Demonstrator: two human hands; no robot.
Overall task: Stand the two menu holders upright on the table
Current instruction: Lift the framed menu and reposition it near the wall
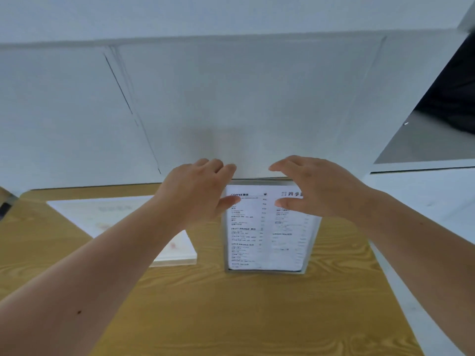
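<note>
Hands frame the clear acrylic menu holder (267, 227) upright on the wooden table (231, 304): left hand (198, 191) and right hand (316, 188) spread, seemingly steadying its top edges; the pale flat holder (123, 224) lies beside it.

Clear menu holder (267, 235) upright on table; second menu holder (123, 227) lying flat, left

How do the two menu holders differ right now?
Pose: the right holder stands upright on the table; the left holder lies flat.
Hands: the left hand and right hand are open at the right holder's top; neither touches the left holder.
Print: the right holder shows dark text in columns; the left holder's sheet is pale with faint colour.
Both are clear, rectangular holders on the same wooden table.
</note>
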